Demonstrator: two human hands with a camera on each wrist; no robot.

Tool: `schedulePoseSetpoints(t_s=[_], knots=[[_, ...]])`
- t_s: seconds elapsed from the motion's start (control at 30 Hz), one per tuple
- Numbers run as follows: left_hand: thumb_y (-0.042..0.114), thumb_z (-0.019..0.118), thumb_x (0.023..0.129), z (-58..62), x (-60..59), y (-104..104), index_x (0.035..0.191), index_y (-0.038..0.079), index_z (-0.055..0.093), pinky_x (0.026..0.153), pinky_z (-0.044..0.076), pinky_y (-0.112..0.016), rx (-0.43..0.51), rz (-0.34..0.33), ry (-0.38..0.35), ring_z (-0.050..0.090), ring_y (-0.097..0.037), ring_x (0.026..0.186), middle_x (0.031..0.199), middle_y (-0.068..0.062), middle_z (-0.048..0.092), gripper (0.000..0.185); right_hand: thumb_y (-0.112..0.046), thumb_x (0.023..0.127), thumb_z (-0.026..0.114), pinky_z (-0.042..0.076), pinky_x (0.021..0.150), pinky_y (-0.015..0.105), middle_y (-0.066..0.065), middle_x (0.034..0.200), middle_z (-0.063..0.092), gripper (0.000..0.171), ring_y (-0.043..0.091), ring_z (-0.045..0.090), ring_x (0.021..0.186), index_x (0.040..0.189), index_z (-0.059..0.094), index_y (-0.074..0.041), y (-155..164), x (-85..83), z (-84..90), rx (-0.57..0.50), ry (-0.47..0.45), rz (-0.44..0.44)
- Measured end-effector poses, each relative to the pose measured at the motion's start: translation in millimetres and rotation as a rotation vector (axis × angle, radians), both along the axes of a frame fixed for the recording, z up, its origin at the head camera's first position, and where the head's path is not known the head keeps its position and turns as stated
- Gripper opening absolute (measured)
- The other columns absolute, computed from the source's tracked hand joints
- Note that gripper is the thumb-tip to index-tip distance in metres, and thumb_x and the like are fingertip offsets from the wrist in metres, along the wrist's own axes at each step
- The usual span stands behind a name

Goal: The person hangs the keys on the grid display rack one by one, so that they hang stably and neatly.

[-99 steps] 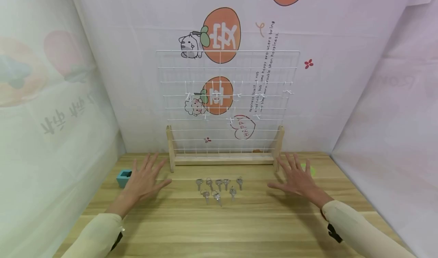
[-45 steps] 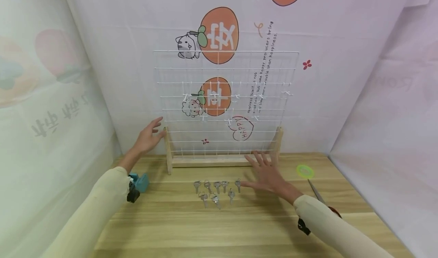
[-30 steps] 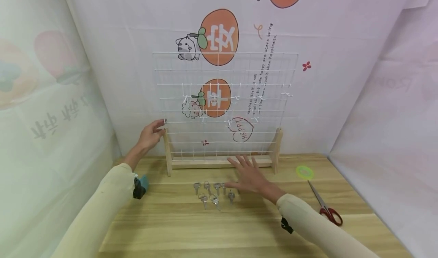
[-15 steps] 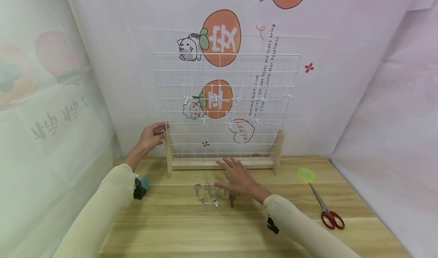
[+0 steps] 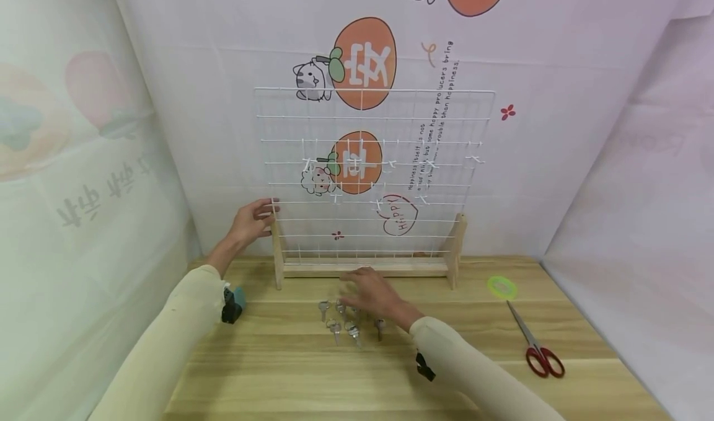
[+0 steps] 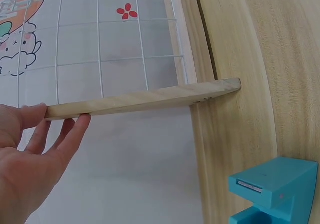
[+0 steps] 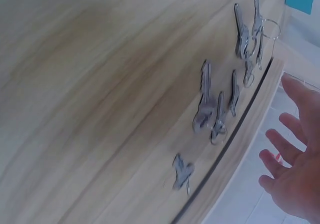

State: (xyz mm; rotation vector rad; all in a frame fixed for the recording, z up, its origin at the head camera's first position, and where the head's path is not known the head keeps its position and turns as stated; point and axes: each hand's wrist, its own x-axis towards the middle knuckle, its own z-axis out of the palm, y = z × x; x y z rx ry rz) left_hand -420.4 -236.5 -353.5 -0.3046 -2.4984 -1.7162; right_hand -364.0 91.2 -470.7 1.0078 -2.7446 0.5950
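A white wire grid rack (image 5: 370, 160) stands on wooden feet at the back of the table. My left hand (image 5: 253, 218) grips its left side, with the fingers (image 6: 65, 134) round the top of the left wooden post (image 6: 145, 97). Several silver keys (image 5: 334, 325) lie on the table in front of the rack. My right hand (image 5: 369, 289) hovers just over them, fingers spread and holding nothing. In the right wrist view the keys (image 7: 215, 111) lie apart from the open fingers (image 7: 295, 156).
A teal box (image 5: 237, 298) sits on the table by my left forearm, seen close up as the teal box (image 6: 272, 189) in the left wrist view. Red-handled scissors (image 5: 534, 345) and a green ring (image 5: 502, 287) lie at the right. Cloth walls close in three sides.
My left hand rose from the table and took hold of the rack's left post. My right hand slid left from the rack's right foot to over the keys, uncovering the ring and scissors.
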Motion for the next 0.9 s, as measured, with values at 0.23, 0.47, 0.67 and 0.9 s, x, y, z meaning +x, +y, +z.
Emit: schedulePoseSetpoints(t_s=[0.23,0.47,0.67,0.9], knots=[[-0.004,0.051,0.106,0.5,1.1,-1.4,0.154,0.004,0.046,0.102,0.057,-0.053,0.018,-0.008,-0.008,0.049,-0.043,0.14,0.152,-0.024,0.051,0.05,-0.027,0.094,0.08,0.051,0.111,0.047,0.011,0.134,0.069,0.041,0.031,0.061,0.128,0.128,0.072,-0.005,-16.4,-2.6,-5.7,0.004,-0.074,0.003],[-0.004,0.051,0.106,2.3,1.4,0.3,0.156,0.005,0.045,0.103,0.056,-0.053,0.015,-0.02,-0.018,0.048,-0.043,0.141,0.154,-0.024,0.049,0.051,-0.02,0.093,0.081,0.061,0.078,0.024,0.008,0.115,0.077,0.027,0.02,0.07,0.098,0.114,0.078,-0.003,-27.6,-1.8,-5.4,0.004,-0.091,0.017],[-0.002,0.052,0.107,2.7,2.8,-0.7,0.156,0.006,0.045,0.103,0.056,-0.051,0.005,-0.015,-0.013,0.047,-0.042,0.142,0.154,-0.023,0.049,0.05,-0.021,0.092,0.082,0.058,0.074,0.02,0.005,0.1,0.08,0.014,0.01,0.067,0.081,0.096,0.083,-0.007,-33.3,-2.6,-6.7,0.03,-0.036,0.035],[-0.003,0.052,0.107,0.3,4.1,-1.5,0.156,0.003,0.045,0.104,0.055,-0.055,0.02,-0.032,-0.008,0.047,-0.043,0.141,0.154,-0.025,0.049,0.05,-0.023,0.089,0.086,0.056,0.074,0.022,-0.001,0.095,0.078,0.01,0.009,0.063,0.083,0.087,0.083,-0.014,-36.5,-1.6,-9.6,0.033,-0.049,-0.042]])
